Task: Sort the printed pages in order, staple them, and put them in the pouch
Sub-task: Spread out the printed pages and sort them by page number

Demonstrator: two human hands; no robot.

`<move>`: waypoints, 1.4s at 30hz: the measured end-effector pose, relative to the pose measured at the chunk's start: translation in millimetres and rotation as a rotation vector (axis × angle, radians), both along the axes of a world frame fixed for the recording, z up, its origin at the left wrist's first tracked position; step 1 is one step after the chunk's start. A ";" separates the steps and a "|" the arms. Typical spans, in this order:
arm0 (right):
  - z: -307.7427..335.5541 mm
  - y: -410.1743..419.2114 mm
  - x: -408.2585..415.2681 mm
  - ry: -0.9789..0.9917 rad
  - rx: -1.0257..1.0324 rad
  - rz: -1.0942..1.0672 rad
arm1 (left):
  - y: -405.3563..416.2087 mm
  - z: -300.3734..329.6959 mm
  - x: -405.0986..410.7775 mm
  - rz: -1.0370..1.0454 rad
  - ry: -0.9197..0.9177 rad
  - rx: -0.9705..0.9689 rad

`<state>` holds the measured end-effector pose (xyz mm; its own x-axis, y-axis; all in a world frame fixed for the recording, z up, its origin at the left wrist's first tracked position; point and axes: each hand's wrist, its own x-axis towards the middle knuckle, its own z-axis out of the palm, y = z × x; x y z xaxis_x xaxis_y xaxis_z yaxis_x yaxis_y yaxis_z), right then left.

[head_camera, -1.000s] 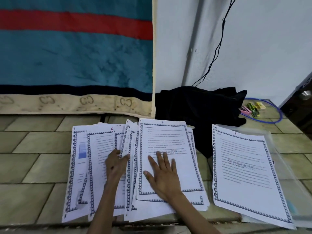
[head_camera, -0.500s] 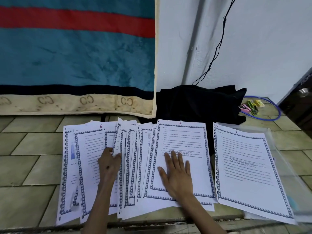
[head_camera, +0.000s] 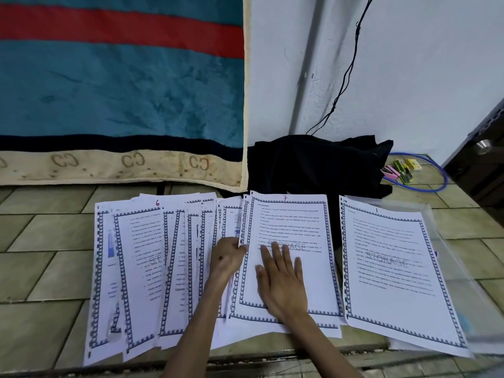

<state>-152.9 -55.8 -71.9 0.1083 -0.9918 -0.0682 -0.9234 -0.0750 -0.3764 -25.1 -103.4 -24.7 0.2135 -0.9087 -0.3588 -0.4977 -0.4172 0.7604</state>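
Left hand [head_camera: 227,257] moved right, pinched fanned white bordered pages [head_camera: 191,268]; right hand [head_camera: 282,285] flat on sheet 7 [head_camera: 289,230]; I'm mid-sort.

- The left hand [head_camera: 227,257] has its fingertips tucked out of sight under the edge of page 7 [head_camera: 289,241].
- Both forearms are cut off by the bottom edge.
- The fanned pages [head_camera: 174,268] overlap, so most numbers are covered; their print is too blurred to read.
- The pouch [head_camera: 447,241] lies mostly hidden under page 1 [head_camera: 392,268].
- The door [head_camera: 482,159] is cut by the right edge.
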 end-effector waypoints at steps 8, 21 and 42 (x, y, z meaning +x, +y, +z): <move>18.5 -3.6 1.9 -0.289 0.059 -0.052 | 0.4 -6.7 10.9 0.219 0.695 0.139; 75.2 -32.6 -33.8 -0.630 0.224 -0.364 | 9.4 -4.2 21.4 0.229 0.918 0.243; 104.4 -22.9 -36.6 -0.482 0.233 -0.233 | 9.6 17.0 -30.3 -0.145 1.033 0.280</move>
<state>-189.5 -78.7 32.5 -0.0383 -0.9580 -0.2843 -0.6256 0.2448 -0.7407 -55.4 -93.8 -7.8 -0.4143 -0.7588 -0.5026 0.2716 -0.6302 0.7274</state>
